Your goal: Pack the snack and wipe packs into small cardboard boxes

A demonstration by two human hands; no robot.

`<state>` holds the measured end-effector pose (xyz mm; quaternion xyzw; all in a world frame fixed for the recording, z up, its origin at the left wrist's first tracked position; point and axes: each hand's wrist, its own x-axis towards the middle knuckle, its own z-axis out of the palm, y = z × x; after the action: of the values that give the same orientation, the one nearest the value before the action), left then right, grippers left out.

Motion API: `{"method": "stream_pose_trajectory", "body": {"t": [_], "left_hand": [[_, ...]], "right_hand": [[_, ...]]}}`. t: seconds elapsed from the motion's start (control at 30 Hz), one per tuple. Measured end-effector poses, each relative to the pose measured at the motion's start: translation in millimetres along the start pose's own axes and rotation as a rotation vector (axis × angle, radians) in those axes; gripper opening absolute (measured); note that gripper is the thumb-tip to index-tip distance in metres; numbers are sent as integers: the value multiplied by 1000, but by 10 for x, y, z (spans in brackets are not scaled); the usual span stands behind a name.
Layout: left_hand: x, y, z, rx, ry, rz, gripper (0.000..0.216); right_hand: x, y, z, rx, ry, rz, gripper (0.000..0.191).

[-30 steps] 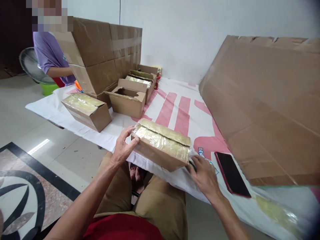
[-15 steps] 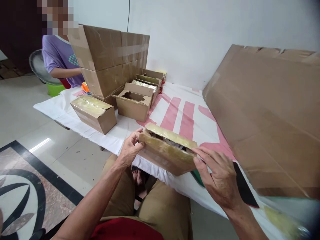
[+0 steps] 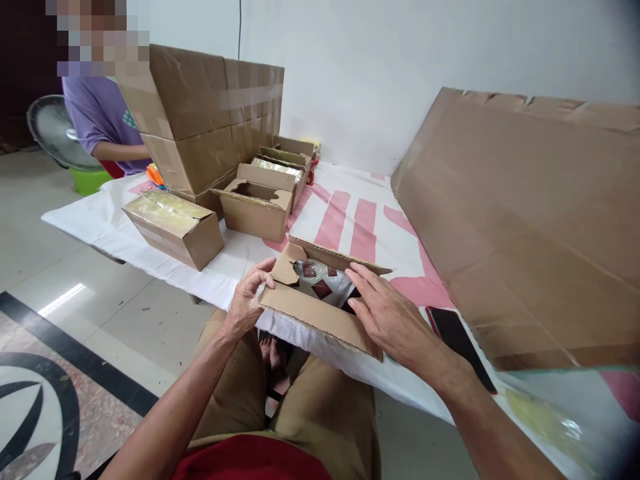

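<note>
Work at a table with a white-and-pink cloth (image 3: pixel 390 233), seen from the head. A large cardboard panel (image 3: pixel 530 233) leans over the right side; at the left, a stack of taped boxes (image 3: pixel 200 113) partly hides a co-worker in a purple shirt (image 3: pixel 95 110), with a fan (image 3: pixel 53 130) behind. Beside the stack runs a row of opened boxes (image 3: pixel 255 217); nearer the front edge sits a closed box (image 3: pixel 175 233) with yellowish tape along its top. The open carton (image 3: pixel 320 317) lies at the table's front edge, between the person's hands, its long flaps spread. The left hand (image 3: pixel 250 293) grips its left end; the right hand (image 3: pixel 385 313), fingers extended and loosely apart, reaches over the right end of the opening and conceals that part; fingertip contact with the contents cannot be determined. A phone (image 3: pixel 463 347) lies right of this hand. Inside the carton show pale contents with dark red diamonds (image 3: pixel 320 283). Half a second earlier, the flaps were parted only by a narrow gap and the right hand covered much of the phone; now the contents are exposed.
</note>
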<state>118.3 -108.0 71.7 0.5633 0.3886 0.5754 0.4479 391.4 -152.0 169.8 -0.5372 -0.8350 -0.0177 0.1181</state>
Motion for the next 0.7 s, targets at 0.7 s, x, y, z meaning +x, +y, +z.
{"method": "stream_pose_trajectory", "body": {"t": [0.7], "left_hand": [[-26, 34, 97, 41, -7, 70, 28]], "right_hand": [[769, -239, 127, -313, -295, 231, 22]]}}
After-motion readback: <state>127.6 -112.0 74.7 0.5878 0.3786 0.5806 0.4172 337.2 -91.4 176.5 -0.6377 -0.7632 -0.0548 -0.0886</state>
